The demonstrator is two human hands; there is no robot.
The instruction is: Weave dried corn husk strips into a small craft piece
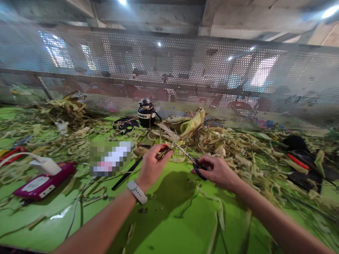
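Observation:
My right hand [217,172] has its fingers in the handles of a pair of dark-handled scissors [185,153]. The blades point up and left, with their tips by the fingertips of my left hand [152,165]. Between that hand's thumb and fingers is a small dried husk piece [171,147]; its exact shape is partly hidden. Whether the blades touch it I cannot tell. A long black strip [127,173] lies left of my left hand. Larger dried husks [182,125] lie just beyond both hands.
Heaps of husk scraps [246,151] spread over the green table [169,218]. A black bottle [146,113] stands before a perforated metal screen [180,60]. To the left are a purple power strip [45,183] with a plugged-in charger and a blurred-out flat item [111,158]. Red-handled tools [298,161] lie right.

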